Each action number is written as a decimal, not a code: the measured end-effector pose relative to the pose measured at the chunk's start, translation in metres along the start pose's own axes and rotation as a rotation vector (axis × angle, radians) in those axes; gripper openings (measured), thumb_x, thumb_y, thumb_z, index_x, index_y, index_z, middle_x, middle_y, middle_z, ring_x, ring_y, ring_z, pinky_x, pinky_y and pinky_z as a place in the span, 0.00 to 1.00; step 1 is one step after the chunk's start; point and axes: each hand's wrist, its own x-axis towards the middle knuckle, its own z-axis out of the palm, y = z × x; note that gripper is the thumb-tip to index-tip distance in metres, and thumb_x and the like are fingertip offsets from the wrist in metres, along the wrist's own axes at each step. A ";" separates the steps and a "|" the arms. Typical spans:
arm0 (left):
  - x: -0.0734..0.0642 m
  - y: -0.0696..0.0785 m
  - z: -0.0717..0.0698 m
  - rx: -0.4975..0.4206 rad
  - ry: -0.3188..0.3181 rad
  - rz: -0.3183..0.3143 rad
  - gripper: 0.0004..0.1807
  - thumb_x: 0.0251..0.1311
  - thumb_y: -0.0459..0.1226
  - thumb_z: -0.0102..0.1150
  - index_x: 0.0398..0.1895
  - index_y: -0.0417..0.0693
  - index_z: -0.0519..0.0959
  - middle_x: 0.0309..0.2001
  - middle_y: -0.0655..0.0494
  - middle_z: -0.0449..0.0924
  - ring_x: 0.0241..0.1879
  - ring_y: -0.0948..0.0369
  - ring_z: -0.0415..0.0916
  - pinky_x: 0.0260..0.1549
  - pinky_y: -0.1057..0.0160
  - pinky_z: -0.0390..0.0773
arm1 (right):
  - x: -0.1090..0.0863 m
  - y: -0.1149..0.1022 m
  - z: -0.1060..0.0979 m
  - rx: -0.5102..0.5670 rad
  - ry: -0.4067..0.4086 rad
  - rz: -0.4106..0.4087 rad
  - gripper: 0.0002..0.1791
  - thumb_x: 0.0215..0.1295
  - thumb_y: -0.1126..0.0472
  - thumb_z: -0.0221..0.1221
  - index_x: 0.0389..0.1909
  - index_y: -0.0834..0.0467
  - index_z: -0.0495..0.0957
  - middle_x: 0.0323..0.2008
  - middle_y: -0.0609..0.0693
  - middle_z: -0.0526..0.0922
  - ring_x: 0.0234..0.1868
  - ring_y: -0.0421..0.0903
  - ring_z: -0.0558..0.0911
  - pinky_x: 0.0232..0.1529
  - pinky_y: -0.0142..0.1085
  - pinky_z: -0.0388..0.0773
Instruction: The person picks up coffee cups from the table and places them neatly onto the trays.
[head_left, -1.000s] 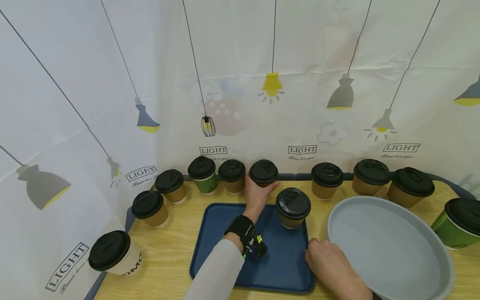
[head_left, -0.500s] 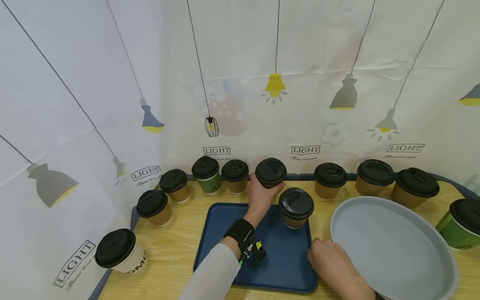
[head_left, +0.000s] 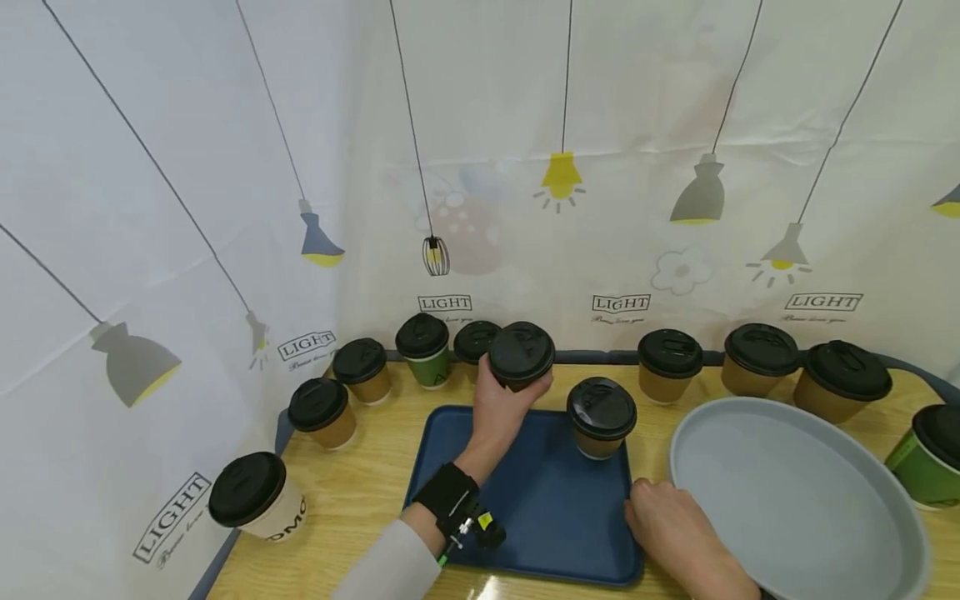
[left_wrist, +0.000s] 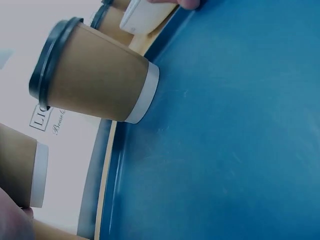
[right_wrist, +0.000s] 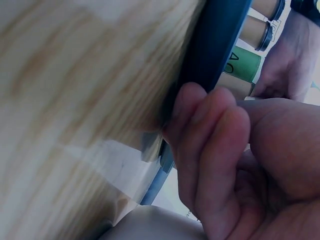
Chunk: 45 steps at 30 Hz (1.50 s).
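The left arm (head_left: 393, 567), in a pale sleeve, reaches forward from the lower edge of the head view, with a black band around the wrist (head_left: 478, 460). The left hand (head_left: 504, 408) is raised, its fingers curled in a grip and its thumb (head_left: 538, 386) set opposite. The right hand (head_left: 671, 521) sits lower, back of the hand up, fingers bent; how firmly they grip is unclear. The right forearm (head_left: 720, 575) slants toward the bottom edge.
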 end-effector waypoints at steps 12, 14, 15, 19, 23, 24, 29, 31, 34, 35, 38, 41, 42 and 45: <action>-0.018 0.001 -0.031 0.041 -0.165 0.059 0.48 0.54 0.49 0.79 0.75 0.50 0.65 0.67 0.50 0.73 0.67 0.50 0.72 0.64 0.42 0.73 | 0.000 0.000 -0.001 0.002 -0.046 0.024 0.11 0.67 0.65 0.64 0.25 0.62 0.77 0.19 0.55 0.77 0.22 0.55 0.80 0.24 0.50 0.79; -0.020 0.000 -0.035 0.075 -0.201 0.067 0.48 0.53 0.50 0.79 0.76 0.51 0.65 0.67 0.51 0.74 0.66 0.50 0.72 0.63 0.41 0.73 | 0.000 -0.001 -0.001 -0.001 -0.037 0.021 0.11 0.66 0.65 0.65 0.25 0.62 0.77 0.20 0.55 0.77 0.22 0.56 0.81 0.24 0.51 0.79; -0.021 -0.001 -0.037 0.091 -0.218 0.069 0.48 0.53 0.50 0.79 0.76 0.51 0.65 0.67 0.51 0.74 0.66 0.50 0.72 0.63 0.41 0.73 | 0.000 -0.001 -0.001 -0.002 -0.033 0.018 0.11 0.66 0.65 0.65 0.25 0.62 0.77 0.19 0.55 0.77 0.22 0.56 0.80 0.24 0.51 0.79; -0.024 -0.005 -0.042 0.125 -0.277 0.073 0.48 0.53 0.50 0.79 0.75 0.50 0.66 0.67 0.51 0.75 0.67 0.50 0.72 0.64 0.40 0.71 | 0.000 -0.001 -0.001 -0.001 -0.030 0.009 0.11 0.66 0.66 0.65 0.25 0.62 0.76 0.19 0.55 0.77 0.21 0.55 0.80 0.23 0.50 0.78; -0.024 -0.010 -0.047 0.140 -0.301 0.052 0.48 0.53 0.52 0.79 0.75 0.53 0.67 0.67 0.53 0.75 0.67 0.50 0.71 0.65 0.40 0.70 | 0.000 0.000 0.000 -0.002 -0.037 0.008 0.11 0.67 0.65 0.65 0.25 0.63 0.76 0.19 0.54 0.76 0.21 0.54 0.80 0.23 0.49 0.78; -0.024 -0.011 -0.048 0.142 -0.306 0.048 0.47 0.52 0.52 0.80 0.75 0.54 0.68 0.67 0.53 0.75 0.67 0.51 0.71 0.65 0.40 0.70 | 0.000 0.000 0.000 -0.002 -0.038 0.009 0.11 0.67 0.65 0.65 0.25 0.63 0.76 0.19 0.54 0.76 0.21 0.54 0.80 0.23 0.49 0.78; -0.019 -0.019 -0.051 0.160 -0.349 0.061 0.45 0.51 0.51 0.80 0.73 0.57 0.71 0.65 0.56 0.77 0.66 0.52 0.73 0.66 0.41 0.70 | 0.000 0.000 0.000 -0.001 -0.026 0.005 0.11 0.66 0.65 0.65 0.25 0.63 0.76 0.19 0.54 0.76 0.21 0.54 0.80 0.23 0.50 0.78; -0.017 -0.022 -0.051 0.172 -0.372 0.073 0.44 0.51 0.50 0.81 0.73 0.58 0.72 0.65 0.57 0.78 0.66 0.53 0.73 0.66 0.42 0.70 | 0.000 0.000 0.001 0.000 -0.017 0.001 0.11 0.66 0.65 0.65 0.25 0.63 0.76 0.19 0.55 0.77 0.21 0.55 0.80 0.23 0.50 0.78; -0.015 -0.026 -0.050 0.183 -0.402 0.083 0.45 0.52 0.49 0.81 0.73 0.58 0.71 0.65 0.57 0.77 0.66 0.53 0.73 0.66 0.42 0.70 | 0.000 0.001 0.001 0.002 -0.003 -0.004 0.11 0.66 0.66 0.65 0.25 0.62 0.76 0.19 0.55 0.77 0.21 0.56 0.80 0.24 0.51 0.79; -0.014 -0.027 -0.050 0.185 -0.412 0.083 0.45 0.52 0.49 0.81 0.74 0.59 0.71 0.66 0.57 0.77 0.66 0.54 0.73 0.66 0.42 0.70 | 0.000 0.001 0.001 0.001 0.002 -0.007 0.11 0.65 0.66 0.65 0.25 0.62 0.76 0.19 0.55 0.77 0.21 0.56 0.80 0.24 0.51 0.79; -0.012 -0.030 -0.048 0.182 -0.435 0.080 0.45 0.52 0.48 0.81 0.74 0.60 0.70 0.66 0.58 0.76 0.66 0.55 0.73 0.66 0.43 0.70 | -0.001 0.001 0.001 0.003 0.020 -0.015 0.12 0.65 0.66 0.65 0.24 0.61 0.75 0.18 0.55 0.76 0.21 0.56 0.80 0.23 0.51 0.79; -0.011 -0.032 -0.047 0.173 -0.448 0.084 0.46 0.51 0.47 0.81 0.74 0.62 0.70 0.66 0.59 0.76 0.66 0.57 0.73 0.66 0.44 0.70 | -0.001 0.001 0.002 0.004 0.034 -0.022 0.12 0.65 0.66 0.65 0.23 0.61 0.75 0.18 0.55 0.76 0.20 0.56 0.80 0.23 0.51 0.78; -0.011 -0.033 -0.046 0.170 -0.451 0.084 0.46 0.51 0.46 0.82 0.74 0.62 0.70 0.66 0.60 0.76 0.66 0.57 0.73 0.66 0.45 0.70 | -0.002 0.001 0.002 0.005 0.042 -0.024 0.12 0.64 0.66 0.65 0.23 0.61 0.75 0.18 0.55 0.76 0.20 0.56 0.80 0.22 0.51 0.78; -0.010 -0.035 -0.045 0.165 -0.457 0.090 0.46 0.51 0.46 0.82 0.74 0.62 0.70 0.66 0.60 0.77 0.66 0.57 0.73 0.66 0.45 0.70 | -0.002 0.001 0.002 0.006 0.052 -0.022 0.12 0.64 0.67 0.65 0.23 0.61 0.75 0.18 0.55 0.76 0.20 0.56 0.80 0.22 0.52 0.78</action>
